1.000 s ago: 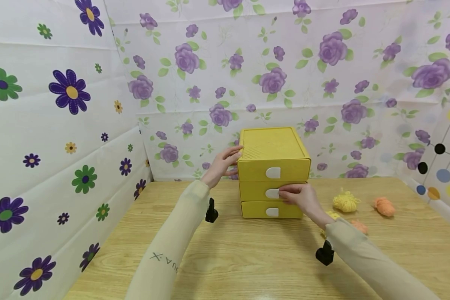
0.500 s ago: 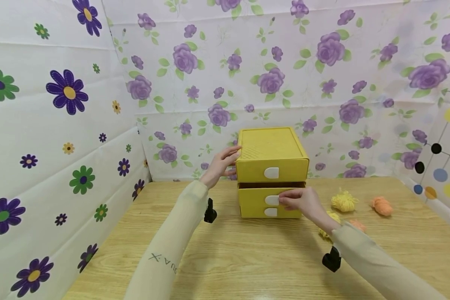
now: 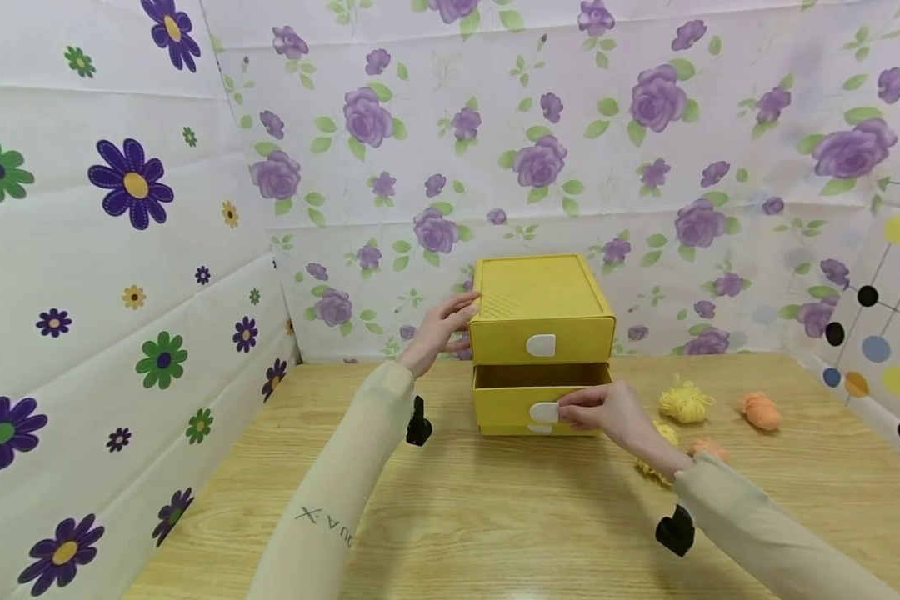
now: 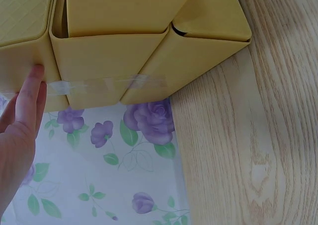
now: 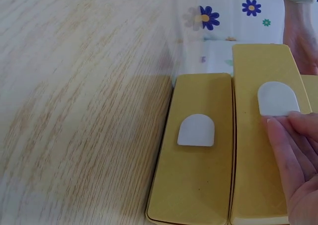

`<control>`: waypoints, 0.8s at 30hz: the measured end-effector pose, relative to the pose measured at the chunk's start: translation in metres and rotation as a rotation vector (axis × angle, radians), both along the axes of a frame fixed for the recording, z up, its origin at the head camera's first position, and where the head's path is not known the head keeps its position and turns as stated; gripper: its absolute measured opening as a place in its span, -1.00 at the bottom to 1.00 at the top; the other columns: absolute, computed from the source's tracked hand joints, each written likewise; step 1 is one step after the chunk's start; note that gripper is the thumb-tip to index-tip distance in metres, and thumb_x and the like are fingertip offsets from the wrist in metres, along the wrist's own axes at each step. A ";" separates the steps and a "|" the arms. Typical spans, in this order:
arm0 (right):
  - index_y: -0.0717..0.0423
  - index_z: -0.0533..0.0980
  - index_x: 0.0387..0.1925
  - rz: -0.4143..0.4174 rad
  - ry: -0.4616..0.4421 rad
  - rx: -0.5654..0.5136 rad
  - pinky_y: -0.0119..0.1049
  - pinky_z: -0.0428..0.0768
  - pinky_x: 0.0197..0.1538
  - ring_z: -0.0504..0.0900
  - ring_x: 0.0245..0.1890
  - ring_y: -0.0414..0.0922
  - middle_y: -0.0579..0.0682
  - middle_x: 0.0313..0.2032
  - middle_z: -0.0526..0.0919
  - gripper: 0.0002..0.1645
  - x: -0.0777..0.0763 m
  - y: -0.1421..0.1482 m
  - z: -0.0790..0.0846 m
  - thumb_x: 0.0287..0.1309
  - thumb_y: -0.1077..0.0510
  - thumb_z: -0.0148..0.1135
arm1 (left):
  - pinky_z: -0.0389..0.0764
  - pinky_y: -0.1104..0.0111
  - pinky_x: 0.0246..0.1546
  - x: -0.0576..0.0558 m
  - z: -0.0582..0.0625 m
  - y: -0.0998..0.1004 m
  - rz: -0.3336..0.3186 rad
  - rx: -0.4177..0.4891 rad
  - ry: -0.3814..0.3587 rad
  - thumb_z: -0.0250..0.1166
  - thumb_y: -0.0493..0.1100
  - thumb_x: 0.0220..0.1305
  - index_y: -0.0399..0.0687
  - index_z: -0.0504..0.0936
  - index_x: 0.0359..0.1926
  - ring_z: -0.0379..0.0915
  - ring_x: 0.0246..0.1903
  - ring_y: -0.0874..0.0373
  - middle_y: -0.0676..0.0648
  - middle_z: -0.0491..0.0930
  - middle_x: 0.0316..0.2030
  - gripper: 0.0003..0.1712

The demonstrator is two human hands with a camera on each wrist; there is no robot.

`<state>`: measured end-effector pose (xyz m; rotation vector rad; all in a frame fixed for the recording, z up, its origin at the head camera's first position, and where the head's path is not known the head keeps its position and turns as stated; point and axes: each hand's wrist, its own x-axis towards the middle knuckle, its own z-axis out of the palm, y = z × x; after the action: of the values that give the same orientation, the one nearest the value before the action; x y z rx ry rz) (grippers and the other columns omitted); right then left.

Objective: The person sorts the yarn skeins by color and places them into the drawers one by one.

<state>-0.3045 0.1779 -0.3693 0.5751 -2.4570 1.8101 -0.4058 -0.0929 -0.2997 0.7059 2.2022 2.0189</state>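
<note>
A yellow three-tier drawer box (image 3: 540, 287) stands against the back wall cloth. Its middle drawer (image 3: 506, 406) is pulled partway out, and the part of its inside that shows looks bare. My right hand (image 3: 618, 417) pinches the white handle (image 3: 544, 412) of that drawer between thumb and fingers; the right wrist view shows the fingertips at the straight edge of the handle (image 5: 278, 99). With straight fingers, my left hand (image 3: 442, 329) rests against the left side of the box near the top. In the left wrist view one fingertip of the left hand (image 4: 25, 115) touches the side panel.
On the wooden table (image 3: 450, 517), right of the box, lie a yellow yarn bundle (image 3: 686, 402) and an orange one (image 3: 761, 412). Another yellow bundle (image 3: 666, 433) and a second orange bundle (image 3: 708, 451) sit partly behind the right forearm. Clear tape (image 4: 109, 84) crosses the box's side.
The middle drawer has slid out toward me from closed, with my right hand pulling its handle. My left hand has stayed against the box's side.
</note>
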 end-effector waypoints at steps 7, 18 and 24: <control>0.46 0.59 -0.30 0.004 0.013 0.016 -0.25 0.59 -0.37 0.63 -0.38 0.03 0.22 -0.39 0.63 -0.81 0.006 0.000 0.002 0.04 0.35 0.25 | 0.49 0.14 -0.16 0.000 0.001 0.000 0.007 -0.016 -0.002 0.08 0.02 0.32 0.13 0.36 0.23 0.30 -0.05 -0.06 -0.05 0.32 0.10 -0.53; 0.49 0.58 -0.30 0.046 0.002 -0.002 -0.24 0.59 -0.35 0.61 -0.35 0.12 0.24 -0.38 0.62 -0.79 0.017 0.001 0.005 0.04 0.35 0.25 | 0.36 -0.04 -0.06 0.000 0.000 0.000 0.002 0.010 -0.014 0.10 0.00 0.31 0.11 0.37 0.23 0.27 -0.05 -0.09 -0.08 0.31 0.09 -0.53; 0.46 0.59 -0.30 0.048 0.002 0.002 -0.25 0.59 -0.35 0.62 -0.35 0.07 0.22 -0.39 0.63 -0.79 0.020 0.001 0.003 0.04 0.34 0.26 | 0.37 -0.04 -0.06 0.000 0.000 -0.001 0.000 0.009 -0.011 0.10 0.01 0.31 0.11 0.37 0.23 0.28 -0.06 -0.09 -0.09 0.31 0.09 -0.52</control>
<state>-0.2846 0.1790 -0.3662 0.6405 -2.4651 1.8233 -0.4063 -0.0934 -0.2998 0.6939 2.1880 2.0294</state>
